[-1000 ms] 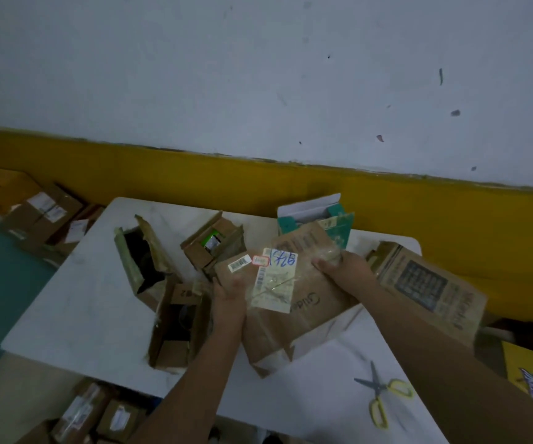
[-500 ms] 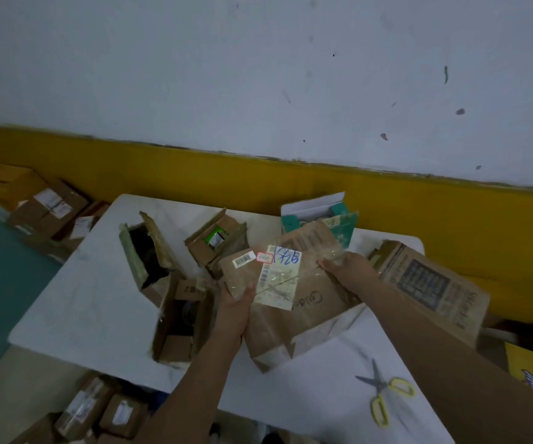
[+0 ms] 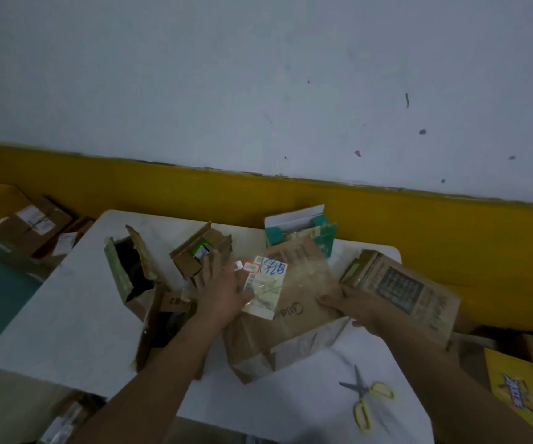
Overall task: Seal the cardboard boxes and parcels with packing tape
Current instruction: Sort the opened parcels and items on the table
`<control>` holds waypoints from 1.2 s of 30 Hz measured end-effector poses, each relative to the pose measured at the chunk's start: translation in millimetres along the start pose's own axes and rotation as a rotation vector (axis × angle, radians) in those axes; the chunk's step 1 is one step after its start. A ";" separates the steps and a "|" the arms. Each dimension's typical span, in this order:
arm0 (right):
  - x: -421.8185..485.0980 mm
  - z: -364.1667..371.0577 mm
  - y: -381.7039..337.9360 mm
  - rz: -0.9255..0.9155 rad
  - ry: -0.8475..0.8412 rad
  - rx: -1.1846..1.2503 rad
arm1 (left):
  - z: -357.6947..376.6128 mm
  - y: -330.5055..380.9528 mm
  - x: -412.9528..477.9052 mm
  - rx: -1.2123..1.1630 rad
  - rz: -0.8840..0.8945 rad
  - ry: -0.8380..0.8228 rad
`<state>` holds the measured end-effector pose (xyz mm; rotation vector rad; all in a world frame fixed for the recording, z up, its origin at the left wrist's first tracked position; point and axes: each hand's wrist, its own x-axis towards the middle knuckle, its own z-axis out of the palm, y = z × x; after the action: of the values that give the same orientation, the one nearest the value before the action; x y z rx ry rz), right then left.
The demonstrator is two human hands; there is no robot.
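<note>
A brown cardboard box (image 3: 294, 318) with a white label and blue handwriting lies on the white table (image 3: 66, 302), its top shiny with clear tape. My left hand (image 3: 220, 290) lies flat on the box's upper left part, fingers spread and straight. My right hand (image 3: 351, 307) grips the box's right edge, thumb on top and fingers curled under the side. No tape roll is visible.
Several open cardboard boxes (image 3: 130, 274) stand left of it, a small one (image 3: 201, 254) behind, a teal carton (image 3: 300, 229) at the back and a printed brown box (image 3: 403, 293) to the right. Yellow-handled scissors (image 3: 367, 398) lie at front right. Parcels (image 3: 31, 225) lie on the floor at left.
My left hand has moved up from the box's left edge onto its top, fingers now spread flat. My right hand has slid down the right edge toward me.
</note>
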<state>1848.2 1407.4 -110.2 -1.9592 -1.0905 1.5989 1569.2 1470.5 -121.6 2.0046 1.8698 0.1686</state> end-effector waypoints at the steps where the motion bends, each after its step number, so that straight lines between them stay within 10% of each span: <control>1: 0.4 -0.2 5.6 0.039 0.009 -0.009 | -2.5 7.7 3.6 0.019 -0.028 -0.084; 6: 4.2 -6.7 10.3 0.048 0.015 -0.230 | 25.8 56.9 -6.5 -0.027 -0.094 -0.362; 23: -4.7 -12.5 33.4 0.053 -0.054 0.045 | 38.3 89.1 -18.0 0.111 -0.076 -0.459; 32: -18.0 3.2 42.0 -0.056 0.081 -0.018 | 43.1 84.5 -29.4 0.051 -0.025 -0.310; 36: -19.9 17.1 72.5 0.011 0.172 0.324 | 51.3 68.3 -52.0 -0.185 0.113 0.002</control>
<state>1854.5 1344.0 -153.7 -1.8455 -0.7060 1.4741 1645.4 1407.1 -134.8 1.9834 1.6765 0.3616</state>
